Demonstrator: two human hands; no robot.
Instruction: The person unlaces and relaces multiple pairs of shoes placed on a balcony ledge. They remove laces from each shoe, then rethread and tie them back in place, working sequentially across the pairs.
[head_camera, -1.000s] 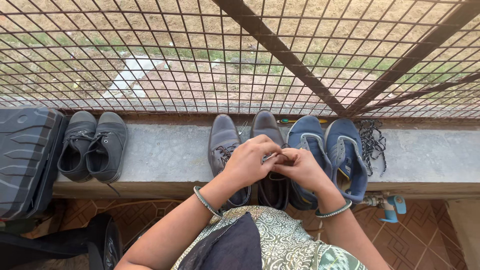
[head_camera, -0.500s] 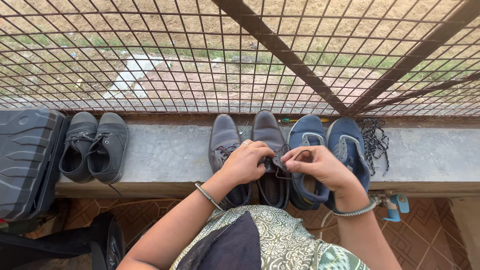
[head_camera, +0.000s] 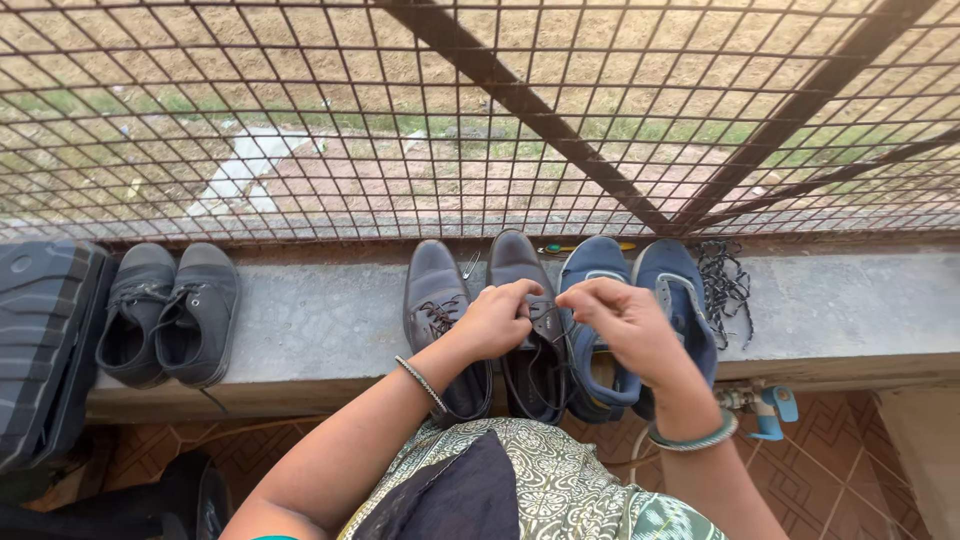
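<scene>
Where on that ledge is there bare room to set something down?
The widest free patch of the concrete ledge lies between the grey sneakers and the brown shoes. Another lies right of the loose laces. Around both hands and the blue sneakers it is crowded.

Under my fingers the dark brown leather lace-up shoe has a smooth, dull sheen, its thin cord lace matt; its brown leather mate looks the same; the blue cloth slip-on shoes are soft and matt; the grey canvas sneakers look flat and faded; the grey concrete worktop is rough and speckled; the rusty brown metal mesh grille is dull; my silvery metal bangles gleam a little.
</scene>
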